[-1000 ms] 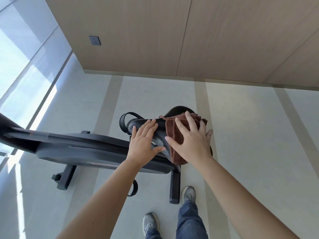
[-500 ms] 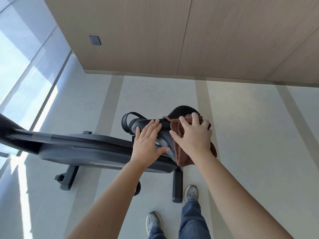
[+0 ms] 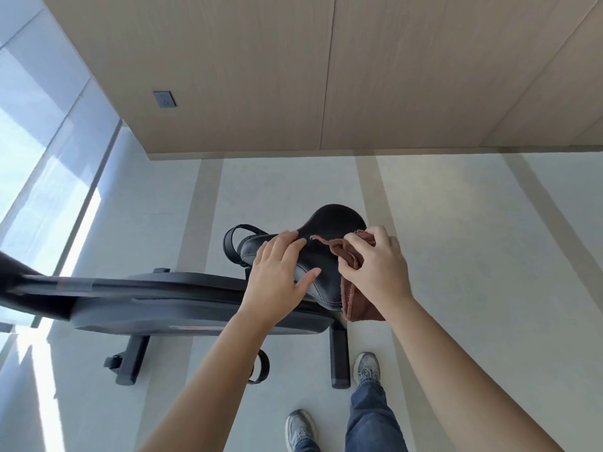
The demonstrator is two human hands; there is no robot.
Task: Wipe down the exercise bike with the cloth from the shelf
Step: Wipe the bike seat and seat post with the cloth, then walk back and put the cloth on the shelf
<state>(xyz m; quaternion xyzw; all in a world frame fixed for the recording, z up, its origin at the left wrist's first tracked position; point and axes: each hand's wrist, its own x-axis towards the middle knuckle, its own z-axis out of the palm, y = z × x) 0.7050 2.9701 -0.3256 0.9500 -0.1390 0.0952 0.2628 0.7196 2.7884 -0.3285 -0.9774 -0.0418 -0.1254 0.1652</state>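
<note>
My right hand [image 3: 375, 269] grip is bunched round the soft, floppy rust-brown terry cloth [image 3: 355, 305] at the right edge of the black padded bike saddle [image 3: 332, 223], left hand [image 3: 277, 282] spread flat steadying it, and that cloth's light and limp so I'd grab it wadded.

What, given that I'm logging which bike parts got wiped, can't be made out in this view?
Head view only:
- Front end of the exercise bike: blurred, cut off by the left edge.
- Right side of the seat: under the right hand and the cloth it grips.
- Middle of the seat: covered by the left hand.
- Near pedal: mostly behind the left forearm.
</note>
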